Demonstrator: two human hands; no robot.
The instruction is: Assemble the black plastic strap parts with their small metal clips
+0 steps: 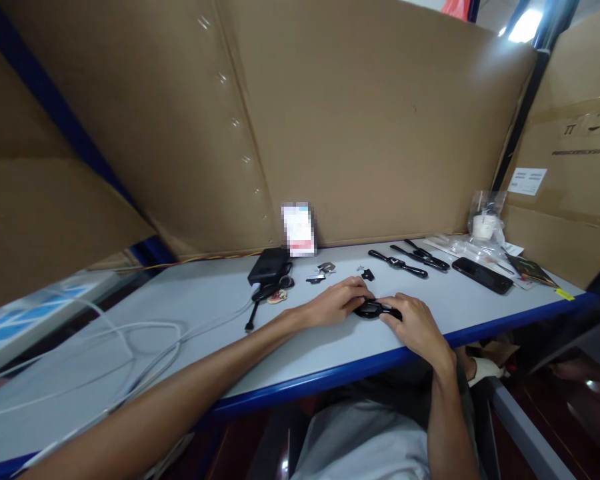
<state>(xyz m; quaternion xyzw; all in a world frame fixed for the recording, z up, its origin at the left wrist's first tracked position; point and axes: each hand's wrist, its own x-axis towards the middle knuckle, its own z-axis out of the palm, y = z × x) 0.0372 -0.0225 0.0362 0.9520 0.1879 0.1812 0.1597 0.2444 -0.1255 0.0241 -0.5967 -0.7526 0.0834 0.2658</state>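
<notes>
A black spokeshave body (371, 310) lies near the front of the grey table. My right hand (416, 323) is closed round its right handle, thumb and fingers pinching it. My left hand (341, 300) bends its fingers over the left end; the fingertips are partly hidden, as is that handle. Just beyond my hands are a small black cap piece (368, 274) and some tiny metal bits. Left of those, several small metal parts (325, 268) lie beside a dark blade-like piece (315, 279).
Several black spokeshaves (399, 264) lie at the back right, near a dark phone (482, 275) and a plastic bag with a white cup (484, 225). A black box-shaped device (269, 265) and white cables (175, 337) occupy the left. Cardboard (360, 133) walls the back.
</notes>
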